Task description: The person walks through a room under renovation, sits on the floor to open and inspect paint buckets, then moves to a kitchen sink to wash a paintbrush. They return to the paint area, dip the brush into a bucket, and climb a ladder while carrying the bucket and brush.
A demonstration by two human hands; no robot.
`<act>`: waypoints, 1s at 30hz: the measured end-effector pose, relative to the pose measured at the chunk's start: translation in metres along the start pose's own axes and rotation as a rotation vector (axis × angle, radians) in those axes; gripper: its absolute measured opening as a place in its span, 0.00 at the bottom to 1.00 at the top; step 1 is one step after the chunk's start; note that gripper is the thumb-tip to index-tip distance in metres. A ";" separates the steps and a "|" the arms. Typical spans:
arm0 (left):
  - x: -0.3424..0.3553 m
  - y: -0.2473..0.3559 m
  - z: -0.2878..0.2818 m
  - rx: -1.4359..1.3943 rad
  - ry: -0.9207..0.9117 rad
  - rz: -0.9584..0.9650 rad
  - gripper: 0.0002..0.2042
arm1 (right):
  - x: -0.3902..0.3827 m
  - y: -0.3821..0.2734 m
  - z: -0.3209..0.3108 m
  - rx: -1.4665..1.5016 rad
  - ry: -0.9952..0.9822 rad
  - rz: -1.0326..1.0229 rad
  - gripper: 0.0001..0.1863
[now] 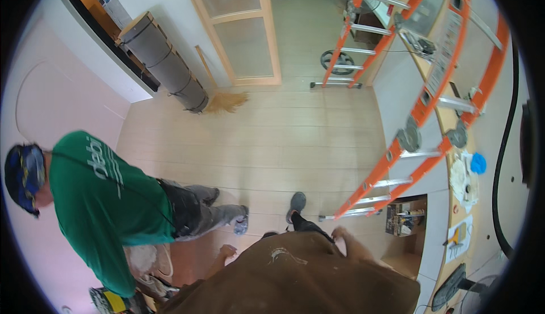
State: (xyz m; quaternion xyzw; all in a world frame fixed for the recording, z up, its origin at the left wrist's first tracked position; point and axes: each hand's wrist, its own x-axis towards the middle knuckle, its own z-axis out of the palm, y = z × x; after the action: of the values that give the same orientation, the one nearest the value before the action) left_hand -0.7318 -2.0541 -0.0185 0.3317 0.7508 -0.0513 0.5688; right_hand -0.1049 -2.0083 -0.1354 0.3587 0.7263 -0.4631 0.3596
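Note:
My left hand (pixel 227 251) hangs low beside my brown top (pixel 284 274), its fingers loosely curled and no object showing in it. On the other side my right hand (pixel 340 235) also hangs with curled fingers, close to my dark trouser leg; nothing can be seen in it. One of my grey shoes (pixel 296 201) is forward on the pale plank floor (pixel 261 143). Nearest to my right hand are the feet of an orange folding ladder (pixel 392 155). To my left a person in a green shirt (pixel 113 189) bends toward the pink wall.
A second orange ladder (pixel 369 44) stands farther back on the right. Along the right wall runs a counter (pixel 458 209) with a yellow-handled brush (pixel 454 237) and blue crumpled material (pixel 478 163). A strapped grey roll (pixel 164 61) and a broom (pixel 227 101) lean by the sliding door (pixel 244 30).

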 end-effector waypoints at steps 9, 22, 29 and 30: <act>0.037 0.213 -0.096 -0.069 0.286 0.175 0.16 | -0.059 -0.034 -0.578 0.449 1.116 0.049 0.12; 0.294 0.573 -0.393 0.524 0.429 0.454 0.12 | 0.008 0.041 -0.799 0.569 1.001 0.067 0.14; 0.286 1.056 -0.419 0.173 0.346 1.067 0.15 | 0.019 0.113 -0.952 0.816 1.010 0.099 0.13; 0.283 1.111 -0.409 0.075 0.282 1.143 0.15 | 0.027 0.133 -0.978 0.785 0.994 0.089 0.13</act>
State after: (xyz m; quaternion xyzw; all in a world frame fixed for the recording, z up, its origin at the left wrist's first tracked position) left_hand -0.4866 -0.8833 0.2062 0.7073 0.5187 0.2817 0.3890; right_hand -0.1900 -1.0514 0.0920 0.6660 0.5670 -0.4576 -0.1599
